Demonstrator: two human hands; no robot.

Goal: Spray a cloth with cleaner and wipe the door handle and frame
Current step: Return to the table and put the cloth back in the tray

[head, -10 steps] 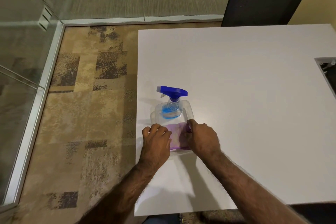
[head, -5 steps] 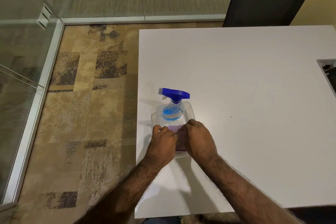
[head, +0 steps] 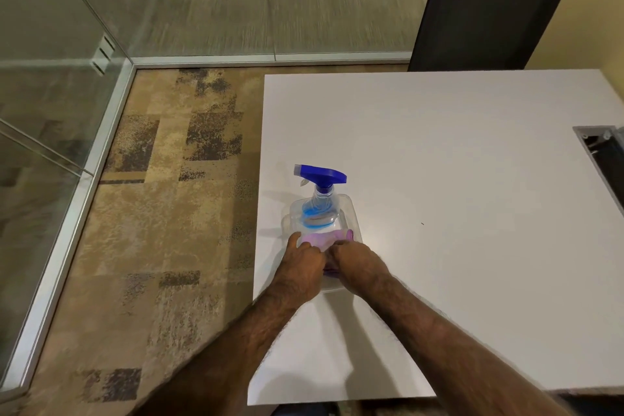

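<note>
Nearest the camera, both hands met over a clear tray [head: 354, 213] by the left edge of the white worktop [head: 456, 179], the left hand [head: 301, 268] and right hand [head: 359, 263] each with fingers curled onto the purple cloth [head: 320, 240] lying in it. Just beyond, in the same tray, stood the spray bottle [head: 320, 199] (blue trigger head, blue liquid low inside), and farther off a black chair [head: 489, 10] faced the worktop's far edge.

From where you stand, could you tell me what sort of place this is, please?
Probably an office meeting room: glass partition walls with metal frames, a white table with a cable cutout, a black chair and patterned carpet.
</note>
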